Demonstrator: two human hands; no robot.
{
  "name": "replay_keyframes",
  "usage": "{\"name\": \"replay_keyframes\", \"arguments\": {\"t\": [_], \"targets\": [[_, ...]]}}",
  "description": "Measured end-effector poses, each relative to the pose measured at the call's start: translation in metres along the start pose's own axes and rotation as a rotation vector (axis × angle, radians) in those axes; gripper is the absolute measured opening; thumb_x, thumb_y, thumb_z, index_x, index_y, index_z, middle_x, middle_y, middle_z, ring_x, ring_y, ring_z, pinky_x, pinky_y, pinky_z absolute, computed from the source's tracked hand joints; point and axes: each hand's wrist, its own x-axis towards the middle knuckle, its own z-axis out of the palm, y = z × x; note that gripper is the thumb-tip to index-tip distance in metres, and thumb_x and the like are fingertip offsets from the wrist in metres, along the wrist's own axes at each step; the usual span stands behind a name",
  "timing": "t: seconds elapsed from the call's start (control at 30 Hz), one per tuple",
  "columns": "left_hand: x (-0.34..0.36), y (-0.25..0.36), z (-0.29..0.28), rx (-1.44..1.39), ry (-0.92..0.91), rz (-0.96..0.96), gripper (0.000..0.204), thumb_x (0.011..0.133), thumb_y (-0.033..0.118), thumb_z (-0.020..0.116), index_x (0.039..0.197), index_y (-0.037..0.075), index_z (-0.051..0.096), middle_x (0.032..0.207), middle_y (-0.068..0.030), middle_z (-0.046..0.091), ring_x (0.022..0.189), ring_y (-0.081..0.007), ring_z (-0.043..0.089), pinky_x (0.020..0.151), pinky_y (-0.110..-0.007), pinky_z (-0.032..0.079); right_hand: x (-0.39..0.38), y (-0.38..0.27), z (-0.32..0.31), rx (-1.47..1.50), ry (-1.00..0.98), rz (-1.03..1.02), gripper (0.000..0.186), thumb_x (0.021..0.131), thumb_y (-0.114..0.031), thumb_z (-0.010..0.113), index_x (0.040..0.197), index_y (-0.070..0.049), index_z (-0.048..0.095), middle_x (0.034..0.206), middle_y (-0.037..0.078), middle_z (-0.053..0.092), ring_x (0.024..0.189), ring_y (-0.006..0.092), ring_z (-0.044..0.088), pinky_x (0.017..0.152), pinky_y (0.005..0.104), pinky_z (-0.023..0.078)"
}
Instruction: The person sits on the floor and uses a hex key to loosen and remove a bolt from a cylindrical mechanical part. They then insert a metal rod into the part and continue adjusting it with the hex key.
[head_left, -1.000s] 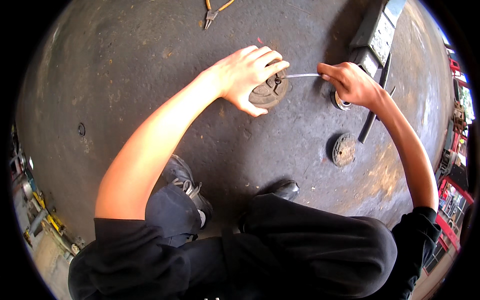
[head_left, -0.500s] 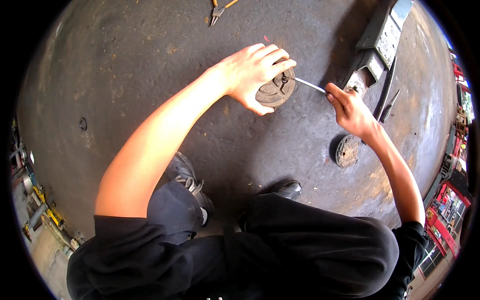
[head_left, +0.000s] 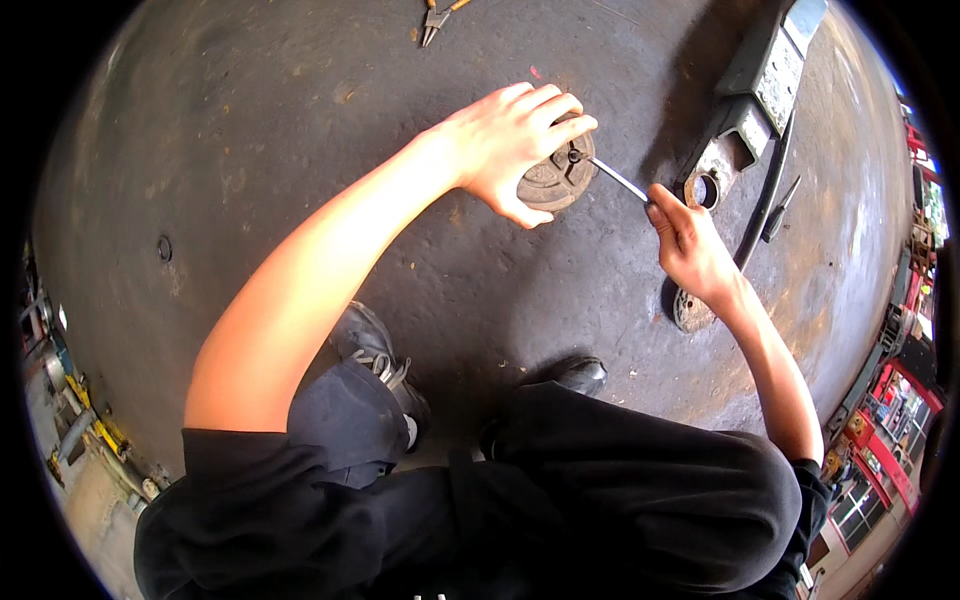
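My left hand (head_left: 508, 142) is wrapped over the upper left rim of a dusty round pad (head_left: 548, 188), thumb at its lower edge and fingers along its top. A small dark hole sits near the pad's middle. In my right fist (head_left: 698, 248) is a screwdriver (head_left: 620, 178). Its bright shaft reaches up and left to the pad, the tip by the central hole; the handle is hidden in my fingers. Below my right hand a second worn round pad (head_left: 690, 310) lies on the floor, partly covered by my wrist.
At the right lies a heavy metal arm (head_left: 762, 90) with a round hole at its near end. Beside it are a dark bar (head_left: 766, 200) and a slim pointed tool (head_left: 783, 212). Pliers (head_left: 432, 24) lie at the top, a dark ring (head_left: 165, 248) at the far left.
My right hand has moved down and slightly left, so the screwdriver slants more steeply. The hole in the metal arm is uncovered, and the second pad is more hidden. My left hand stays on the pad.
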Motion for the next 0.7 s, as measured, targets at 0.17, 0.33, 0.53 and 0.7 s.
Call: {"name": "replay_keyframes", "arguments": {"t": [0.17,0.33,0.53,0.7], "targets": [[0.000,0.004,0.006,-0.001,0.035,-0.045,0.098,0.056,0.042,0.084,0.137,0.002,0.047,0.128,-0.0161,0.053,0.114,-0.0330,0.055,0.098,-0.045,0.046,0.009,0.003,-0.011,-0.199,-0.019,-0.066,0.007,0.095,-0.005,0.054,0.102,-0.001,0.053,0.064,0.029,0.052,0.061,0.0461,0.059,0.055,0.0502,0.046],[0.001,0.009,0.007,-0.024,0.047,-0.097,0.097,0.057,0.042,0.083,0.137,0.001,0.048,0.130,-0.0168,0.053,0.117,-0.0332,0.053,0.100,-0.045,0.045,0.009,0.008,-0.005,-0.148,-0.009,-0.079,0.008,0.095,-0.004,0.055,0.102,-0.001,0.053,0.061,0.027,0.051,0.061,0.0471,0.057,0.053,0.0492,0.044],[0.001,0.013,0.003,-0.009,0.015,-0.139,0.098,0.056,0.042,0.083,0.137,0.001,0.047,0.130,-0.0174,0.052,0.118,-0.0333,0.052,0.101,-0.045,0.044,0.010,-0.005,-0.009,-0.139,-0.040,0.027,0.005,0.096,-0.004,0.053,0.100,-0.001,0.053,0.066,0.028,0.053,0.064,0.0477,0.059,0.056,0.0486,0.046],[0.008,0.013,0.003,-0.037,-0.043,-0.138,0.100,0.052,0.039,0.085,0.138,0.002,0.048,0.130,-0.0173,0.052,0.118,-0.0329,0.053,0.099,-0.046,0.045,-0.007,-0.009,0.009,0.019,0.046,0.151,0.006,0.097,-0.004,0.053,0.100,0.001,0.053,0.067,0.028,0.053,0.066,0.0485,0.057,0.058,0.0432,0.047]]}}
